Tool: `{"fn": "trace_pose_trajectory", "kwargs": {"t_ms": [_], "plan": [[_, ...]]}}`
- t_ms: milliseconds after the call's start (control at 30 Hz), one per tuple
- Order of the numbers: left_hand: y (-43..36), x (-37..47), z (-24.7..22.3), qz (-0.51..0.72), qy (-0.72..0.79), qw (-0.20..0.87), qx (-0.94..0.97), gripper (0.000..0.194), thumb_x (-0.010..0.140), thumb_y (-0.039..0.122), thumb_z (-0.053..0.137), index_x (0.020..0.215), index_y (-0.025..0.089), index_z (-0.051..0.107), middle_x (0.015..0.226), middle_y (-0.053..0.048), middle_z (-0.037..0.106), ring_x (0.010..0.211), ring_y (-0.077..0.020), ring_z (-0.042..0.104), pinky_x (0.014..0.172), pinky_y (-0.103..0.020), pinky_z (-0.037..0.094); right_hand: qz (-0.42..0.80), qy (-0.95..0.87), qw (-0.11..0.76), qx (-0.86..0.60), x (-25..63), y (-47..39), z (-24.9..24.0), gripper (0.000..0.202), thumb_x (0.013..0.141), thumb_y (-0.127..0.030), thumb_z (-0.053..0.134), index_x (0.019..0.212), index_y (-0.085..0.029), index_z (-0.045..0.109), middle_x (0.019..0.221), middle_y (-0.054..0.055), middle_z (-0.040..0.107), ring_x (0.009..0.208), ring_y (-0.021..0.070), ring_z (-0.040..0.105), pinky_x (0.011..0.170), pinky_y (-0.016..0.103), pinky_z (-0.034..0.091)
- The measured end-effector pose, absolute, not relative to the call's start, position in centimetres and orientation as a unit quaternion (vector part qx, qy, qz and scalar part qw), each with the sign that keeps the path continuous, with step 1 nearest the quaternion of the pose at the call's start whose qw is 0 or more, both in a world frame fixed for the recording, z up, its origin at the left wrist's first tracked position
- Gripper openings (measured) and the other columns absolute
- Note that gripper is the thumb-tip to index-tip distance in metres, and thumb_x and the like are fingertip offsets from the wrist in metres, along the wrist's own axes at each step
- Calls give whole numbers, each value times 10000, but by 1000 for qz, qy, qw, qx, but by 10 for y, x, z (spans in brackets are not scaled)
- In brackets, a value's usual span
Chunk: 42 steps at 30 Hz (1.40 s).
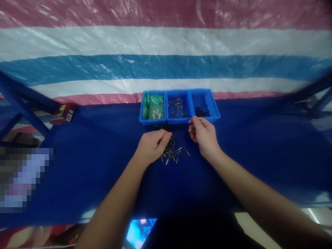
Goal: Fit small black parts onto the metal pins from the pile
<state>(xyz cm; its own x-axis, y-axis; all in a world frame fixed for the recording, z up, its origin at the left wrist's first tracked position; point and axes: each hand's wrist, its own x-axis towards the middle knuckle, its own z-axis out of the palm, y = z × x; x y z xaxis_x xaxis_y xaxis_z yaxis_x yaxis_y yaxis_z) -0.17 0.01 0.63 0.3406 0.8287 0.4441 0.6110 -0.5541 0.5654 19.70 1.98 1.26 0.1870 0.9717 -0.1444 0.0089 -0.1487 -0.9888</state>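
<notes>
My left hand [153, 145] is closed, thumb against the curled fingers, above the left side of a loose pile of thin brass-and-dark pins [171, 152]; whatever it pinches is too small to make out. Just in front of the right blue bin [214, 112], which has small black parts [201, 111] in it, my right hand [203, 135] is closed with thumb and fingertips together; its contents are hidden. The middle blue bin [178, 121] contains several metal pins [176, 107]. In the left blue bin [153, 122] lie a green bag [146, 105] and small clear-white pieces [156, 114].
The bins stand side by side towards the back of a dark blue table [103, 155]. A red box [63, 114] sits at the back left corner. Behind the table hangs a striped plastic sheet [166, 41], with blue frame bars [23, 107] at both sides.
</notes>
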Motion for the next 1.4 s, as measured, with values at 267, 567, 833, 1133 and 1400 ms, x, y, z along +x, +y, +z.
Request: {"fn": "trace_pose_trajectory", "kwargs": {"t_ms": [267, 567, 833, 1133, 1400], "plan": [[1, -2, 6, 348, 453, 147, 808, 377, 1028, 352, 421, 817, 176, 679, 705, -20, 694, 639, -132, 641, 624, -253, 463, 216, -758, 352, -504, 194, 8, 8, 190, 880, -146, 602, 1032, -214, 694, 1019, 59, 741, 913, 234, 656, 843, 401, 527], [1, -2, 6, 342, 457, 148, 808, 393, 1028, 366, 418, 797, 181, 677, 687, -19, 687, 630, -135, 640, 617, -254, 460, 169, -811, 289, -480, 199, 14, 1, 269, 883, -64, 558, 1048, -220, 703, 1050, 52, 752, 986, 262, 623, 869, 421, 518], [1, -2, 6, 348, 454, 151, 806, 360, 1022, 342, 441, 812, 179, 684, 683, -11, 679, 626, -130, 634, 623, -249, 455, 159, -819, 278, -477, 200, 14, 1, 197, 925, -84, 537, 961, -201, 692, 962, 53, 745, 932, 251, 628, 830, 396, 510], [0, 0, 2, 372, 473, 166, 782, 223, 972, 344, 563, 1104, 204, 676, 727, 27, 700, 578, -91, 617, 611, -210, 467, 354, -696, 441, -442, 192, 5, 10, 85, 909, -149, 628, 872, -208, 677, 920, 37, 723, 867, 188, 668, 816, 352, 529], [1, 0, -1, 374, 467, 172, 783, 175, 964, 287, 584, 1091, 228, 689, 788, 31, 735, 611, -80, 644, 633, -199, 480, 581, -524, 511, -356, 187, 10, 12, 282, 813, -294, 780, 684, -194, 551, 829, 3, 661, 633, 93, 563, 656, 285, 509]]}}
